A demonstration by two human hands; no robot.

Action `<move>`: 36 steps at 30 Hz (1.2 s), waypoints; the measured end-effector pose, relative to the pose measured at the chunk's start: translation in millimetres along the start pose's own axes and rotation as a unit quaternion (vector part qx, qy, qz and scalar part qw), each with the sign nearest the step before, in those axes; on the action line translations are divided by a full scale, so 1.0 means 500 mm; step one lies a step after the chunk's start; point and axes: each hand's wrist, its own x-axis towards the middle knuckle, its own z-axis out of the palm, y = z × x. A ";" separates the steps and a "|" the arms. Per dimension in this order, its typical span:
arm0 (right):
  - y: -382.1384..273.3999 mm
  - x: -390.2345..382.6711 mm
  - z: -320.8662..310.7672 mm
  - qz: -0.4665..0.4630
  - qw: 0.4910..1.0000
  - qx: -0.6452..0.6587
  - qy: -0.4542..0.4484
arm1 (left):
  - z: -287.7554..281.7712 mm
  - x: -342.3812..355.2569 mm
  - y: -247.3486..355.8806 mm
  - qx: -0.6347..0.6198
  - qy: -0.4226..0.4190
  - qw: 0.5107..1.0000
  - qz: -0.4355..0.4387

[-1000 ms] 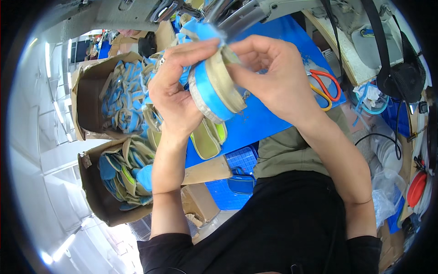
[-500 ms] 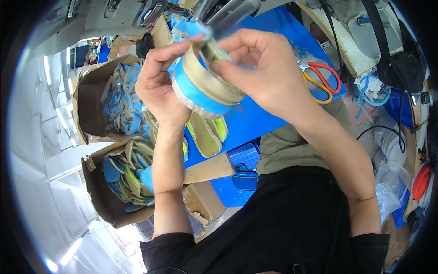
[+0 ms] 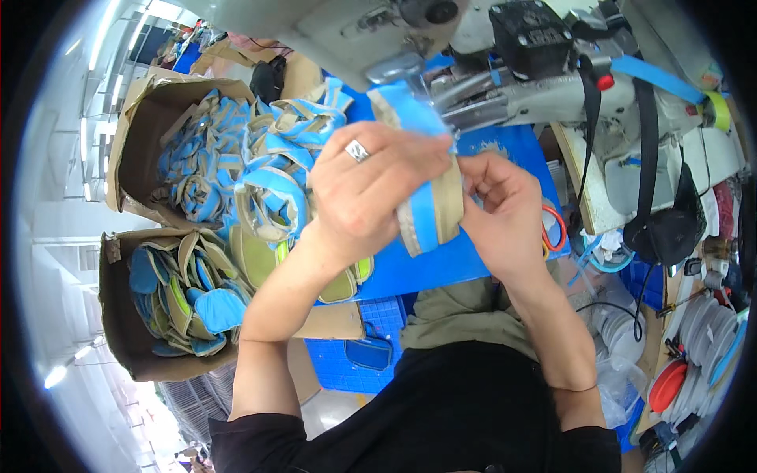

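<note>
The blue-and-tan band [image 3: 432, 211] is between the 2 hands, held above the blue desk [image 3: 430, 277] and close to the underside of the sewing machine [image 3: 339, 35]. The left grip [image 3: 364, 185] lies back upward, clamped across the band; the right grip [image 3: 505, 213] has thumb and curled fingers closed on its right edge. To handle it well, the left should press the blue stripe flat while the right guides only the edge, so the strip does not twist. A light pinch should do, since the fabric looks soft and could pucker; fingers are best kept clear of the metal arm [image 3: 477, 113] just beyond.

The band's upper end is blurred, and whether its ends are joined cannot be made out. The left fingers cover part of it, the right fingertips are partly hidden, no needle shows, and the scissors [image 3: 562, 226] are mostly concealed behind the right hand and wrist
</note>
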 end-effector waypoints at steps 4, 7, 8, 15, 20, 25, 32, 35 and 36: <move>-0.003 0.034 0.006 0.048 0.998 0.028 0.002 | -0.005 0.006 -0.021 0.030 -0.022 0.999 -0.004; -0.012 0.055 0.015 0.041 0.999 0.024 0.000 | -0.005 0.011 -0.032 0.050 -0.025 0.998 0.003; -0.013 0.058 0.016 0.040 0.999 0.025 0.002 | -0.006 0.013 -0.034 0.058 -0.026 0.998 0.009; -0.002 0.068 0.018 0.005 0.999 0.042 0.014 | 0.013 -0.005 -0.030 -0.020 0.030 0.998 -0.053; 0.014 0.067 0.013 -0.029 0.999 0.009 0.018 | 0.016 -0.027 -0.024 -0.247 0.089 0.920 -0.291; 0.032 0.066 0.010 -0.040 0.999 -0.012 0.024 | 0.014 -0.023 -0.021 -0.311 0.067 0.893 -0.320; 0.030 0.061 0.013 -0.035 0.999 -0.001 0.019 | 0.001 -0.019 -0.018 -0.299 0.030 0.902 -0.309; 0.025 0.058 0.016 -0.030 0.999 -0.016 0.022 | -0.002 -0.021 -0.022 -0.293 0.023 0.908 -0.300; 0.020 0.056 0.017 -0.022 1.000 -0.005 0.021 | -0.001 -0.021 -0.024 -0.292 0.022 0.910 -0.294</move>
